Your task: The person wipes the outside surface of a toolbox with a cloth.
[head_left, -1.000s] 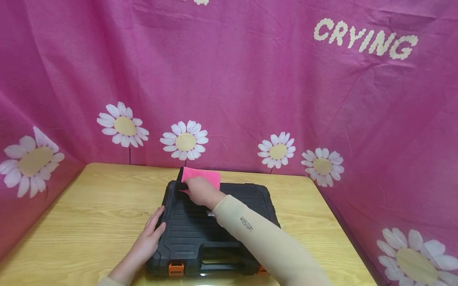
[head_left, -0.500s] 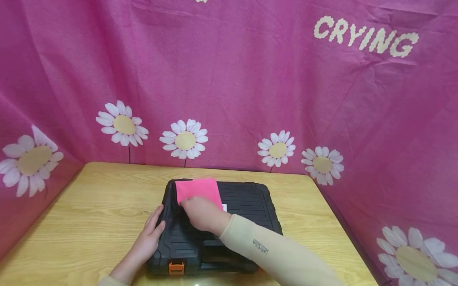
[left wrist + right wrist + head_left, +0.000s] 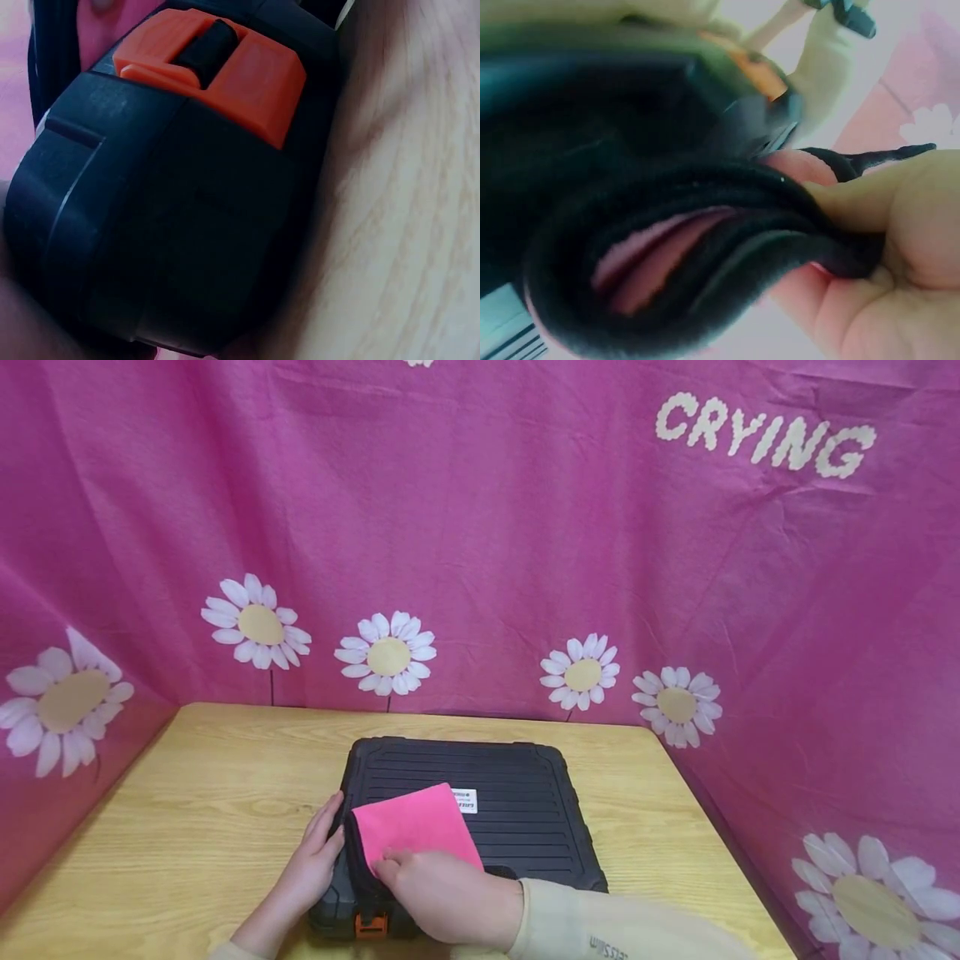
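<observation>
A black ribbed tool case (image 3: 517,843) lies flat on the wooden table. My left hand (image 3: 309,864) rests against its left side, fingers stretched along the edge and thumb near the top. My right hand (image 3: 450,889) grips a folded cloth (image 3: 416,827), bright pink with a black side, over the case's front left part. In the right wrist view the cloth's black folds (image 3: 735,172) loop out from between thumb and fingers. An orange latch (image 3: 262,82) shows close up on the case in the left wrist view. The right hand and sleeve cover most of the case's handle.
The wooden table (image 3: 210,810) extends on both sides of the case. A pink curtain (image 3: 480,543) with daisies and lettering hangs behind and at the sides. A white label (image 3: 467,802) sits on the lid beside the cloth.
My right hand has drawn the cloth from the case's far left corner toward its front edge, uncovering the far part of the lid. The left hand has stayed at the left side.
</observation>
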